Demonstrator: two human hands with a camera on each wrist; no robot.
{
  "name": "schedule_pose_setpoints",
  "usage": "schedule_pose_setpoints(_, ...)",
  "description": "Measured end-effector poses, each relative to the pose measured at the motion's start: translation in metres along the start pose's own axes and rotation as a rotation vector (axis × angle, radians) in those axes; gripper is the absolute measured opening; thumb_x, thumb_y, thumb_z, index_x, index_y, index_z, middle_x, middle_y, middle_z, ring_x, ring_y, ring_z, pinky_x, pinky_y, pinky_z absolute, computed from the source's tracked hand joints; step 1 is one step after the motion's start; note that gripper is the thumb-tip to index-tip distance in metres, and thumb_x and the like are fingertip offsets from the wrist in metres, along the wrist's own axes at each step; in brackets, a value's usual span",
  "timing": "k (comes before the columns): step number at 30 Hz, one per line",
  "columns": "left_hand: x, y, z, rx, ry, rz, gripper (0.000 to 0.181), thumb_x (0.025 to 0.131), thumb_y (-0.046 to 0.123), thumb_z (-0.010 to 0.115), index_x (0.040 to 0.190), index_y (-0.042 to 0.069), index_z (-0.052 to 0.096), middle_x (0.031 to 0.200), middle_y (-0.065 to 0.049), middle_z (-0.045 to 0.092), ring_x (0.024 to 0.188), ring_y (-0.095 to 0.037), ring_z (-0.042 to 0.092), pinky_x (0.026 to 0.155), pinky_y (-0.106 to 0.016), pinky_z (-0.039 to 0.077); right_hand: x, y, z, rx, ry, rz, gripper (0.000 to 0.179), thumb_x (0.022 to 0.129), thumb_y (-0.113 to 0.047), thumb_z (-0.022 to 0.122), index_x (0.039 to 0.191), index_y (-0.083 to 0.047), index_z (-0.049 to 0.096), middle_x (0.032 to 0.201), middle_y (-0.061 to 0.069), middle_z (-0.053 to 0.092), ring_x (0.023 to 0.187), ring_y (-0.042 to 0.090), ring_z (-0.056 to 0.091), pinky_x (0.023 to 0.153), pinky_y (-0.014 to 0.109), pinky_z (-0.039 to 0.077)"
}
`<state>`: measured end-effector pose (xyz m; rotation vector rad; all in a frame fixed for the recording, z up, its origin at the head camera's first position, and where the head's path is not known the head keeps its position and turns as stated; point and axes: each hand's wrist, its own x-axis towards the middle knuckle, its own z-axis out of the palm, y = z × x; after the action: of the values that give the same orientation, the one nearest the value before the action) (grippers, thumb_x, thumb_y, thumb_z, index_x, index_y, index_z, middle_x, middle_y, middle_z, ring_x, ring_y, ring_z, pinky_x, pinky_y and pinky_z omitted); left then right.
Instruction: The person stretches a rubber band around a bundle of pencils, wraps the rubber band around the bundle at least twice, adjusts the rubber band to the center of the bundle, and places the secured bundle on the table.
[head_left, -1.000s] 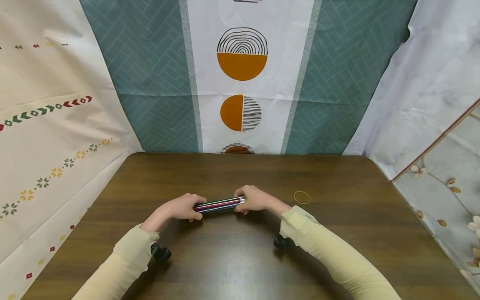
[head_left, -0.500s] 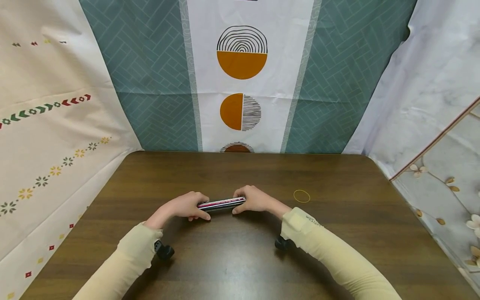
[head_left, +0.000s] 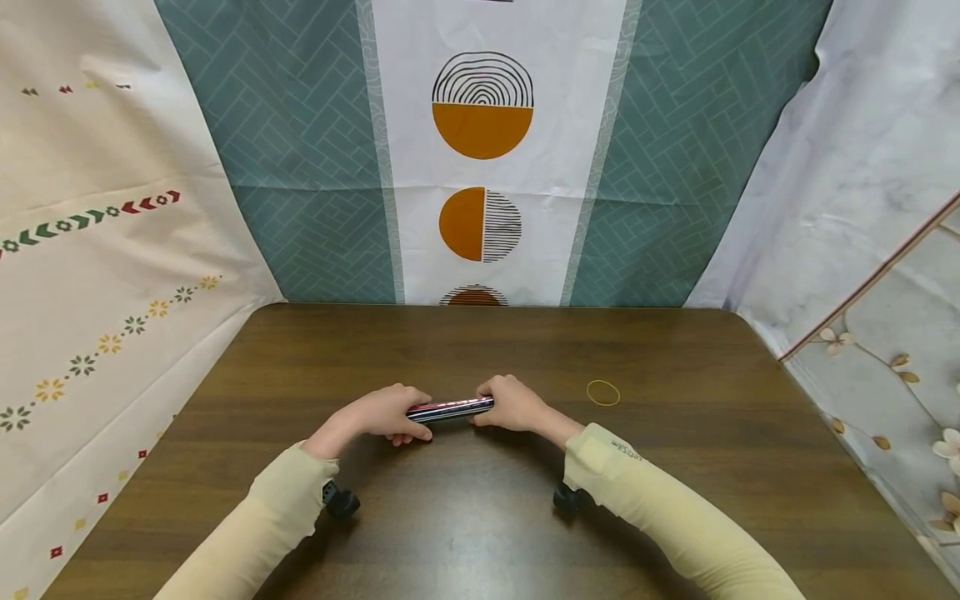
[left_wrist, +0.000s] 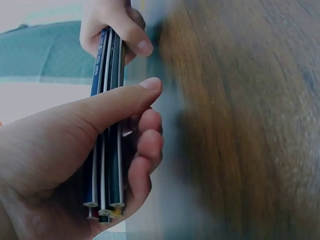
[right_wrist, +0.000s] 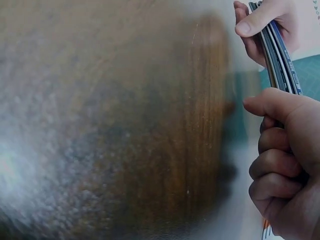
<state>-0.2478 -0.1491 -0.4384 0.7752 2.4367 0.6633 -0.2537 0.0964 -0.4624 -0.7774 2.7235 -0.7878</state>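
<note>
A bundle of slim striped pencils (head_left: 452, 409) spans between the two hands over the middle of the table. My left hand (head_left: 385, 413) grips the left part, thumb laid across the top and fingers curled beneath. In the left wrist view the pencils' flat ends (left_wrist: 104, 210) poke out near the palm, some blue, some dark green, with pale stripes. My right hand (head_left: 513, 403) grips the other end, its fingers curled round the bundle in the right wrist view. Below that fist, thin orange and white tips (right_wrist: 266, 229) show. Most of the right end is hidden inside the hand.
A thin yellow rubber band (head_left: 603, 392) lies on the brown wooden table (head_left: 480, 517), right of the right hand. Patterned cloths hang behind the table (head_left: 315, 167) and along both sides. A small black camera (head_left: 341, 503) sits at the left wrist.
My left hand has moved right, toward the right hand, and less of the bundle shows between them. The right hand has shifted very slightly right. The rubber band lies where it was.
</note>
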Motion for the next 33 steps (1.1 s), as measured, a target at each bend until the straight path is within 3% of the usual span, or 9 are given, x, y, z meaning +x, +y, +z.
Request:
schedule_pose_setpoints(15, 0.018, 0.012, 0.006, 0.058, 0.031, 0.093, 0.02, 0.09, 0.031, 0.072, 0.097, 0.017, 0.059, 0.072, 0.003, 0.056, 0.046, -0.01, 0.049, 0.05, -0.026, 0.044, -0.004, -0.009, 0.0, 0.039, 0.032, 0.054, 0.021, 0.082, -0.02, 0.08, 0.073, -0.012, 0.062, 0.066, -0.005, 0.054, 0.058, 0.008, 0.045, 0.054, 0.021, 0.036)
schedule_pose_setpoints(21, 0.023, 0.013, 0.009, 0.056, 0.013, 0.134, 0.021, 0.095, 0.038, 0.066, 0.095, 0.02, 0.057, 0.072, 0.003, 0.055, 0.044, -0.011, 0.048, 0.047, -0.027, 0.044, -0.006, -0.005, 0.001, 0.029, 0.053, 0.052, 0.023, 0.08, -0.018, 0.081, 0.071, -0.013, 0.06, 0.067, -0.005, 0.053, 0.059, 0.008, 0.046, 0.055, 0.02, 0.036)
schedule_pose_setpoints(28, 0.03, 0.01, 0.012, 0.054, 0.019, 0.239, 0.022, 0.097, 0.036, 0.062, 0.094, 0.015, 0.057, 0.075, 0.007, 0.048, 0.061, -0.003, 0.044, 0.059, -0.021, 0.039, -0.009, -0.002, 0.001, 0.036, 0.062, 0.055, 0.025, 0.078, -0.016, 0.081, 0.069, -0.013, 0.058, 0.066, -0.006, 0.051, 0.059, 0.008, 0.044, 0.056, 0.02, 0.034)
schedule_pose_setpoints(33, 0.03, 0.013, 0.013, 0.041, 0.031, 0.237, 0.025, 0.097, 0.041, 0.061, 0.095, 0.016, 0.06, 0.076, 0.008, 0.051, 0.065, -0.003, 0.045, 0.062, -0.02, 0.038, -0.009, 0.001, 0.001, 0.049, 0.065, 0.061, 0.026, 0.077, -0.015, 0.082, 0.069, -0.012, 0.057, 0.066, -0.005, 0.052, 0.059, 0.008, 0.044, 0.055, 0.02, 0.035)
